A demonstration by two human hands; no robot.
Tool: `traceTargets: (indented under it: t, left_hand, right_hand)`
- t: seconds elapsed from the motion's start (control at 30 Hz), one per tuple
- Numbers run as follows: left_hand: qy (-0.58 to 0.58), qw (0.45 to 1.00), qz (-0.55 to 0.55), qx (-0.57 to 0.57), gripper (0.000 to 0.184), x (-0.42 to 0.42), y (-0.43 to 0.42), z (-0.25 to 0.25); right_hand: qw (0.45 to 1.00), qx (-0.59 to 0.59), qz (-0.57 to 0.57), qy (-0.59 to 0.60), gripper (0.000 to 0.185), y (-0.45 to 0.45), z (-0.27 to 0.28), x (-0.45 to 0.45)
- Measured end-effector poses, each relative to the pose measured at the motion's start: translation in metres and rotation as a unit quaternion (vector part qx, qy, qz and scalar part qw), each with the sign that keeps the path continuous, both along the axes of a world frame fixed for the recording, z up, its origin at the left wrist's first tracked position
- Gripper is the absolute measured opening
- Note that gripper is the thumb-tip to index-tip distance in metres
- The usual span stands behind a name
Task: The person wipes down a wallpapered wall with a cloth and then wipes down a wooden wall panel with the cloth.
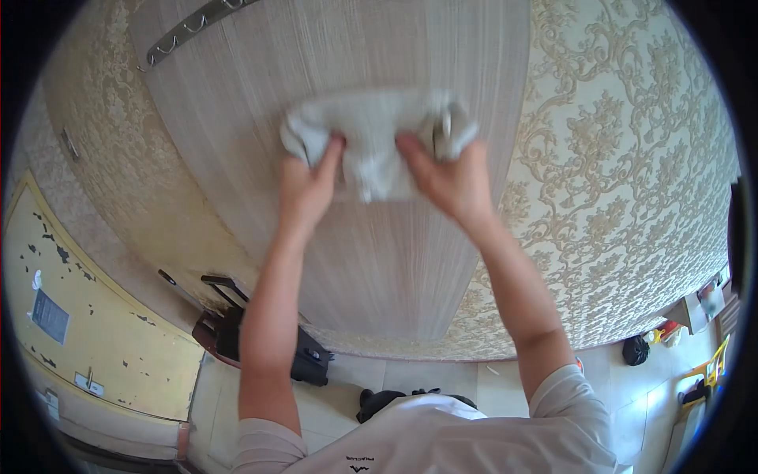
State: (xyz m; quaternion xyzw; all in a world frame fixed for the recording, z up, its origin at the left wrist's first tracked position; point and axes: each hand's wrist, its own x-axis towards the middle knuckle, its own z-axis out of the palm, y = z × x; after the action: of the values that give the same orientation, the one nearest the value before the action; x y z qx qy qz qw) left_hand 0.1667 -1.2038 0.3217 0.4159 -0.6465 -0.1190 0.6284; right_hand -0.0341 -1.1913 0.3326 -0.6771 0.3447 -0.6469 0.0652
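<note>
A bunched, whitish cloth (pixel 375 130) is stretched between my two hands, raised in front of a wood-grain panel (pixel 371 261). Its outline is smeared by motion, and whether it is a garment cannot be made out. My left hand (pixel 306 180) grips the left end, thumb on the near side and the other fingers hidden in the folds. On the opposite end, my right hand (pixel 456 180) holds on the same way, its thumb pointing inward. The lower middle of the cloth hangs between the thumbs. Whether the cloth touches the panel cannot be told.
A metal hook rail (pixel 189 35) is fixed at the panel's upper left. Patterned wallpaper (pixel 616 174) covers the right wall. A black suitcase (pixel 309 359) stands at the panel's foot. At left is a peeling yellow door (pixel 110 316); a black bag (pixel 636 350) lies at right.
</note>
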Motion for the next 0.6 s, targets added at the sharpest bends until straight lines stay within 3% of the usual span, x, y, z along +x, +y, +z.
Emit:
traceTargets:
  t: [0.17,0.3,0.37,0.43,0.5,0.57,0.6]
  left_hand:
    - [0.035,0.995,-0.053,0.083,0.029,0.013,0.003,-0.172]
    - [0.065,0.983,-0.065,0.156,0.028,0.016,0.008,-0.306]
    - [0.087,0.969,-0.068,0.223,0.032,0.019,0.015,-0.370]
    - [0.109,0.950,-0.071,0.284,0.037,0.021,0.020,-0.432]
    - [0.018,0.874,-0.006,0.486,0.052,0.026,0.024,-0.492]
    - [-0.003,0.856,0.000,0.516,0.058,0.029,0.027,-0.551]
    - [-0.016,0.847,0.001,0.531,0.061,0.027,0.030,-0.557]
  right_hand:
    - [0.983,0.176,-0.011,0.052,0.025,0.013,-0.159,0.009]
    - [0.983,0.180,-0.037,0.030,0.021,0.021,-0.274,0.021]
    - [0.938,0.330,-0.058,0.089,0.028,0.027,-0.328,0.024]
    - [0.913,0.385,-0.067,0.116,0.031,0.031,-0.372,0.025]
    - [0.884,0.439,-0.075,0.141,0.034,0.033,-0.427,0.024]
    - [0.785,0.582,-0.129,0.170,0.042,0.034,-0.481,0.019]
    - [0.781,0.587,-0.135,0.168,0.042,0.039,-0.484,0.017]
